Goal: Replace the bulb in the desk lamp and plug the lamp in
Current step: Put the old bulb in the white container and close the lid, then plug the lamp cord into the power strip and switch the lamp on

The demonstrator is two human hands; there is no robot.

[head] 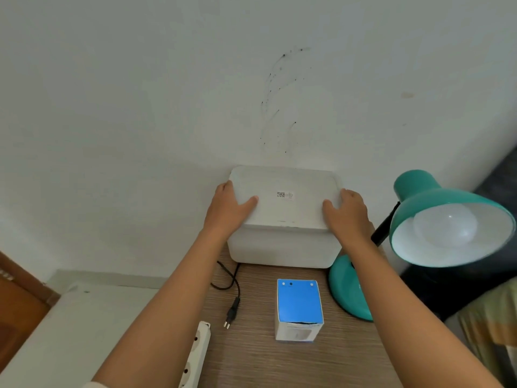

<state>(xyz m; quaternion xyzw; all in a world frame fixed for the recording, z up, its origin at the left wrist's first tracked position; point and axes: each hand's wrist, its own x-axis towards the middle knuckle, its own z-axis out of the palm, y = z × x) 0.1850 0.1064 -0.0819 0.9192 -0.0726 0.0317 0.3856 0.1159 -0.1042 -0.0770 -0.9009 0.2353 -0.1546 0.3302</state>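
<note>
Against the white wall (140,107), table (251,359) bearing lamp (436,197).

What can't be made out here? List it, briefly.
Head view only:
Label on the lid: print too small.
White box contents: the lid covers them.
Power strip: cut off by bottom edge.
Lamp base: partly behind right forearm.
</note>
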